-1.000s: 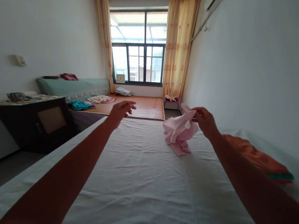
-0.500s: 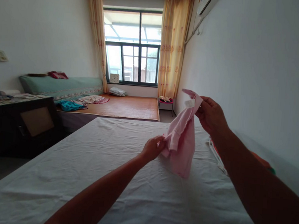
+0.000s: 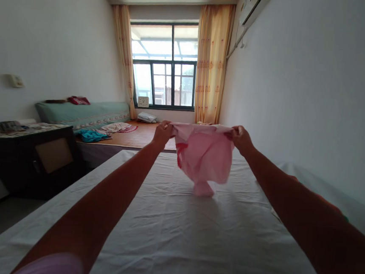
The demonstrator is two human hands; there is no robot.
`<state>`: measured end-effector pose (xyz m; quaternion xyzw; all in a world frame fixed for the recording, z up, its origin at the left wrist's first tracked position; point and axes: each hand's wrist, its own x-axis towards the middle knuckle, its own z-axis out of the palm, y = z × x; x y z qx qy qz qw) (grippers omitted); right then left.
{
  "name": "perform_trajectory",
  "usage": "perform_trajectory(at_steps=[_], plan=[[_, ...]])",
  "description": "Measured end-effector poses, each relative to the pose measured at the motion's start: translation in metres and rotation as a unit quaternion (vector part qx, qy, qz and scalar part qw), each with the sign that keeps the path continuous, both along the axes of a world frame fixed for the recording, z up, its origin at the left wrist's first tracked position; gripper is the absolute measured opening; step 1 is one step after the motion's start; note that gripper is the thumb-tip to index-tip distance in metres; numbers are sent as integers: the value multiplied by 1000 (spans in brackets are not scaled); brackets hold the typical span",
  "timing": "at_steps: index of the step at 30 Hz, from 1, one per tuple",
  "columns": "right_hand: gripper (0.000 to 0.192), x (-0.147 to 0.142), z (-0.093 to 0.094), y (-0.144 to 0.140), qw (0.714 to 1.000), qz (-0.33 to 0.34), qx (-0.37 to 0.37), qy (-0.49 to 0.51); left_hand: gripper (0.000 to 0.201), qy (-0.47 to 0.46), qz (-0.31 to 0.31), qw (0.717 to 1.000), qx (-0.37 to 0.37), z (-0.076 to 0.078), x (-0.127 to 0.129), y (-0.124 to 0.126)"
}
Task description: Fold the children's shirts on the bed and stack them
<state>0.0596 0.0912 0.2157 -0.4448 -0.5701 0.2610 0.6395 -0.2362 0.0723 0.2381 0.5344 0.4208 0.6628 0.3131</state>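
Fingers (image 3: 168, 127) of left hand (image 3: 162, 134) and right hand (image 3: 243, 141) clamped pink cloth (image 3: 205, 154).
I judged this spreading-out; the next move called for even tension.

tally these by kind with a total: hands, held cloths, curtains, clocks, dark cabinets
Hands: 2 (left hand, right hand)
Held cloths: 1 (pink cloth, gripped by both hands)
Curtains: 2 (left curtain, right curtain)
Clocks: 1 (square clock by the window)
Dark cabinets: 1 (dark cabinet at left)
Total: 7
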Motion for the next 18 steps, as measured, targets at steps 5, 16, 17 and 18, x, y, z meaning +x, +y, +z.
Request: perform_trajectory(at_steps=[5, 16, 17, 18], plan=[[17, 10, 16, -11, 990, -53, 119, -60, 17, 176, 55, 968, 168, 38, -18, -34], [24, 61, -147, -113, 941, 105, -190, -261, 36, 393, -249, 872, -155, -119, -79, -144], [23, 56, -149, -114, 941, 97, -177, -270, 35, 389, -224, 881, -148, -126, -82, -137], [23, 48, -151, -114, 940, 93, -161, -284, 35, 393, -199, 888, -133, -131, -84, -128]])
